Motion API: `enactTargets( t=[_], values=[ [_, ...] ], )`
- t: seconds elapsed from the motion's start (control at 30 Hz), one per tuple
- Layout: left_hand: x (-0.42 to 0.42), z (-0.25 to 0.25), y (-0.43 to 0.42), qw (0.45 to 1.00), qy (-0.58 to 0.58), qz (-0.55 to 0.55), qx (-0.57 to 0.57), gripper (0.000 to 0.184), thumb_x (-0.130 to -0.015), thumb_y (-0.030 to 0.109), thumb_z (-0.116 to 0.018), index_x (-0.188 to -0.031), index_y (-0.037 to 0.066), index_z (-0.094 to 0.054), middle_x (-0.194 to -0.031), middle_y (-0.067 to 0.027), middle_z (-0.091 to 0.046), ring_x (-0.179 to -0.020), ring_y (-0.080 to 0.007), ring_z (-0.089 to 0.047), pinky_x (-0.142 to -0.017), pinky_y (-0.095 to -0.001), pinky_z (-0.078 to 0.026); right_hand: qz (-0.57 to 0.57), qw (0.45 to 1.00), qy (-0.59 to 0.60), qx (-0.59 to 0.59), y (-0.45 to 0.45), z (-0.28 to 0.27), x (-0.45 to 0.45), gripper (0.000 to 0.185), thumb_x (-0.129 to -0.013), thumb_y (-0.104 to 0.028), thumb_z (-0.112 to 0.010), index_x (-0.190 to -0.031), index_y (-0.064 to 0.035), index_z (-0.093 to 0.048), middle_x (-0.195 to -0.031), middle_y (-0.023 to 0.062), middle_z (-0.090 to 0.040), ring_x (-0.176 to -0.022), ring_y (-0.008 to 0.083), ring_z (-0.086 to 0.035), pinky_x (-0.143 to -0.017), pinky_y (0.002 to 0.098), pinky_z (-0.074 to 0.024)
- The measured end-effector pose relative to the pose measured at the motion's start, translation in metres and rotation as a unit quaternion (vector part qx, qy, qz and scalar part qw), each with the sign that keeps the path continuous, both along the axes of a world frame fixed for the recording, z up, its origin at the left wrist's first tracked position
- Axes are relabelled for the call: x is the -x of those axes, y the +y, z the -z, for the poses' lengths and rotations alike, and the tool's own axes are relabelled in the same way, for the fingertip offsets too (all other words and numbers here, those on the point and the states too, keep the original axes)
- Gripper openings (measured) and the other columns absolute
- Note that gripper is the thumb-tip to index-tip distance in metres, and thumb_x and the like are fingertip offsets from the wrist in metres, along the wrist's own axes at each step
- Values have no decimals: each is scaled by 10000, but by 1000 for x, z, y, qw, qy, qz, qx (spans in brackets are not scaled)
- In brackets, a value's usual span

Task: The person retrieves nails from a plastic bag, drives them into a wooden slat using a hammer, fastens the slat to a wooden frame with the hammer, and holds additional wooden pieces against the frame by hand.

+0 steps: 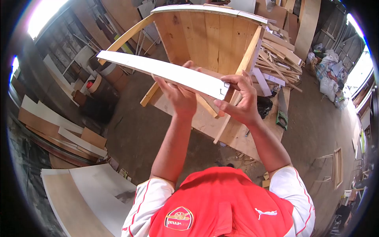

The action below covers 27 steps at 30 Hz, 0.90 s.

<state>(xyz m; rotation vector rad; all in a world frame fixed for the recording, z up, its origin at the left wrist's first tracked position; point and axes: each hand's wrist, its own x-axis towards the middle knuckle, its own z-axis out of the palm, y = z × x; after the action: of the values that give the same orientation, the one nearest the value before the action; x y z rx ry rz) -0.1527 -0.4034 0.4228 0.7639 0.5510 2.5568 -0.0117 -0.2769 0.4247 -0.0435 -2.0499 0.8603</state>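
Note:
A long board with a white face (158, 71) is held up in front of me, slanting down to the right. My left hand (177, 94) cups it from below near the middle, fingers wrapped round its edges. At its near right end, my right hand (242, 100) grips the corner between thumb and fingers. A small dark nail or screw shows in the white face by that end. Beyond the board stands a wooden furniture frame (205, 37) with a plank panel and curved top rail, on a plywood work surface (262, 142).
A green-handled handsaw (282, 116) lies at the work surface's right side, near a black plastic bag (263, 106). Wood offcuts (280, 59) are piled behind. Curved panels (90, 189) lie at lower left, a dark bin (98, 104) at left, stuffed bags (328, 85) at far right.

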Motion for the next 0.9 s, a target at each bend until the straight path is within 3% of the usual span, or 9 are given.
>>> enactTargets(
  t=[0.07,0.2,0.3,0.5,0.6,0.7,0.8,0.87,0.9],
  values=[
    [12,-2,6,998,-45,-34,16,526,-1081,552,-372,-1365,110,-398,-1140,-118,-577,-1173,-266,-588,-1014,-410,-476,8,1000,-6,-6,-1,-3,0,585,-714,-397,-855,-1158,-61,-673,-970,77,-730,-1047,227,-672,-1196,540,-231],
    [19,2,15,991,-75,-97,55,480,-1092,533,-361,-1305,108,-424,-1116,-128,-584,-1077,-260,-601,-968,-402,-495,-32,997,32,70,-2,-5,2,569,-734,-374,-857,-1158,-43,-671,-952,89,-723,-1074,253,-645,-1081,455,-378],
    [13,1,14,988,-65,-118,77,464,-1100,515,-351,-1300,103,-425,-1100,-131,-595,-1063,-252,-602,-965,-399,-492,-25,999,-13,37,-1,-8,-5,588,-756,-329,-878,-1173,13,-642,-1204,155,-642,-1118,246,-612,-1076,409,-425],
    [17,5,16,987,-44,-132,84,458,-1106,497,-337,-1316,99,-420,-1090,-135,-614,-1053,-246,-622,-954,-395,-507,-2,999,38,-14,1,-6,-1,583,-733,-400,-871,-1143,-40,-666,-1146,135,-688,-1181,316,-607,-1072,481,-381],
    [19,6,15,983,-10,-150,110,455,-1104,494,-354,-1319,99,-421,-1107,-134,-611,-1071,-249,-623,-969,-382,-503,-12,999,24,-35,1,-9,-2,602,-733,-333,-900,-1175,-11,-649,-1223,162,-633,-1161,254,-571,-1034,395,-430],
    [12,-4,15,987,-31,-135,82,464,-1102,491,-368,-1337,94,-417,-1117,-136,-620,-1085,-246,-624,-977,-369,-500,-20,999,26,-7,2,-5,-2,597,-734,-314,-901,-1182,-10,-649,-1237,160,-622,-1168,254,-571,-1026,395,-443],
    [10,-4,17,989,-25,-125,68,483,-1101,475,-381,-1375,78,-400,-1125,-139,-626,-1091,-245,-625,-981,-366,-497,-1,1000,25,13,2,-5,-6,588,-727,-413,-874,-1157,-68,-667,-1157,119,-689,-1260,317,-585,-1175,530,-263],
    [9,-2,15,993,-21,-102,64,499,-1102,442,-401,-1414,52,-375,-1131,-145,-629,-1095,-250,-625,-985,-364,-492,-6,999,21,25,3,-2,-8,589,-724,-408,-874,-1159,-70,-666,-1153,114,-693,-1259,314,-587,-1178,533,-258],
    [11,5,16,978,40,-162,122,505,-1103,424,-407,-1425,37,-362,-1132,-146,-629,-1096,-252,-625,-987,-366,-489,-6,999,21,26,4,0,-9,589,-723,-406,-874,-1160,-71,-666,-1150,111,-695,-1259,312,-587,-1179,534,-257]
  ],
)
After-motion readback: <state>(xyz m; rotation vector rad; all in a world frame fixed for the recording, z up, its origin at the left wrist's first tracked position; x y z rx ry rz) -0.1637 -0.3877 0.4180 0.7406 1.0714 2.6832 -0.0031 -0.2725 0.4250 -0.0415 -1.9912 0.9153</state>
